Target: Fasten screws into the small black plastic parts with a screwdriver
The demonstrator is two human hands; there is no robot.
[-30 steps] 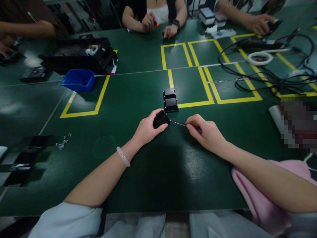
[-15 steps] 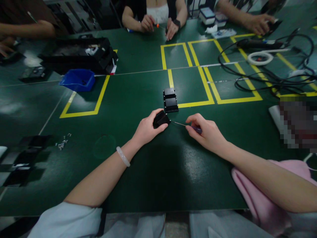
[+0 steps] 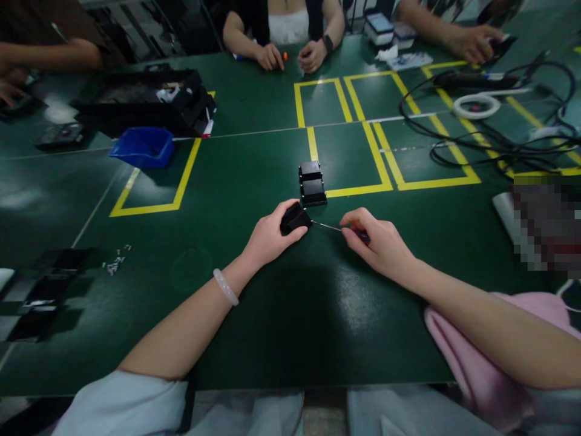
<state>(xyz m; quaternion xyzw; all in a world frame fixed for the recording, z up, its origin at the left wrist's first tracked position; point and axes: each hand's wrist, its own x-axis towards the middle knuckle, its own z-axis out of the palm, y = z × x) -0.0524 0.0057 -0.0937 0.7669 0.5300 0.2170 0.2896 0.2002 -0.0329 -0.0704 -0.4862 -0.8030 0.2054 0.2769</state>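
My left hand (image 3: pixel 271 235) is wrapped round a small black block (image 3: pixel 296 220) on the green table (image 3: pixel 254 327). From the right, my right hand (image 3: pixel 374 239) grips a screwdriver (image 3: pixel 362 235), its thin shaft pointing left and its tip at the block's right side, by a small silver screw. Just beyond the block lie black parts (image 3: pixel 312 183) in a short column, with small screws along their edges. Loose silver screws (image 3: pixel 116 261) are scattered at the left, beside several dark flat pieces (image 3: pixel 40 290).
A blue bin (image 3: pixel 144 146) stands before a black tray (image 3: pixel 136 100) at the back left. Black cables (image 3: pixel 490 148) lie at the right, above a pink cloth (image 3: pixel 463 339) under my right forearm. Across the table are other people's hands (image 3: pixel 311 56).
The hands of the person across the table have moved, their fingers now lower and more closed. My right fingers have shifted slightly on the screwdriver handle; my left hand looks still.
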